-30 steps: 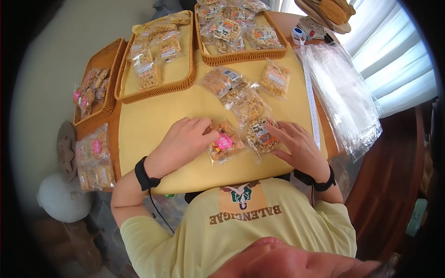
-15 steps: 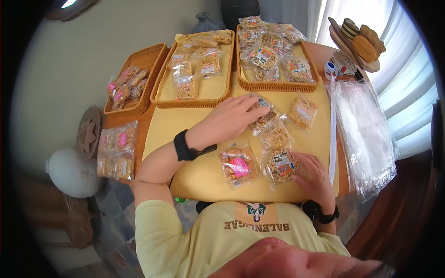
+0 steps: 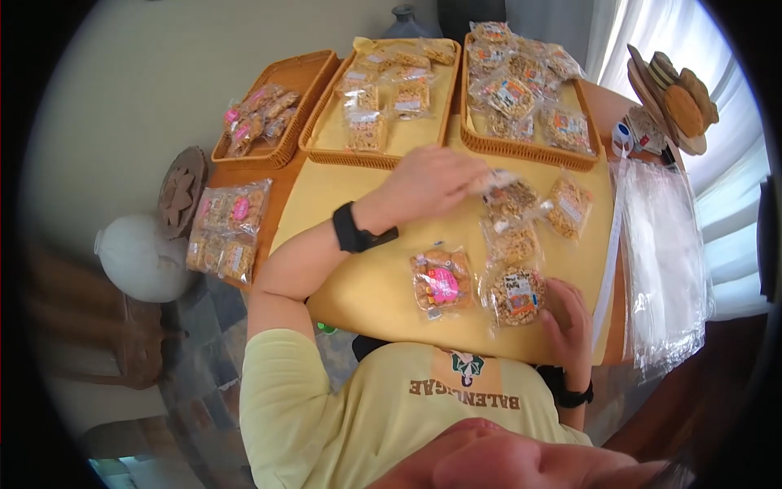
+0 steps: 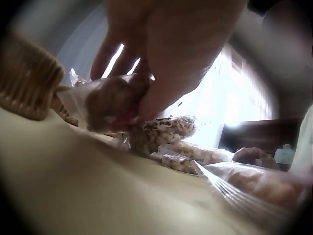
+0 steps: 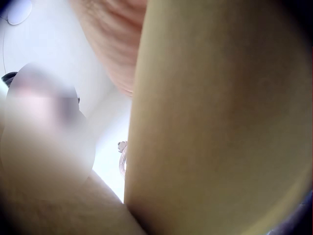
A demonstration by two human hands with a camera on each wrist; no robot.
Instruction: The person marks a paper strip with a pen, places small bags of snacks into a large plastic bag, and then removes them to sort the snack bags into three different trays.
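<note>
Thumb and fingers of my left hand [image 3: 440,181] pinch a clear snack packet [image 4: 110,105], its brown pieces and a reddish patch visible in the left wrist view. It hangs by the far end of a row of packets, above a nut cluster packet [image 3: 511,200]. Nearer to me lie a pale crisp packet [image 3: 515,243] and a round nut packet [image 3: 517,297] with a printed label. My right hand [image 3: 568,319] rests on its side at the right edge of the round packet, fingers loosely bent. A pink-labelled packet [image 3: 441,281] lies to the left.
Three wicker trays stand at the back: a left tray [image 3: 305,134], a middle tray [image 3: 383,156] and a right tray [image 3: 529,151], all with packets. Another packet [image 3: 568,205], a tape measure [image 3: 609,269] and clear bags [image 3: 664,261] lie right. A multi-packet bag [image 3: 230,224] lies left.
My left hand has left the pink-labelled packet, reached to the far end of the row and picked up a packet there. The right hand has slid off the round packet's top to its edge.
</note>
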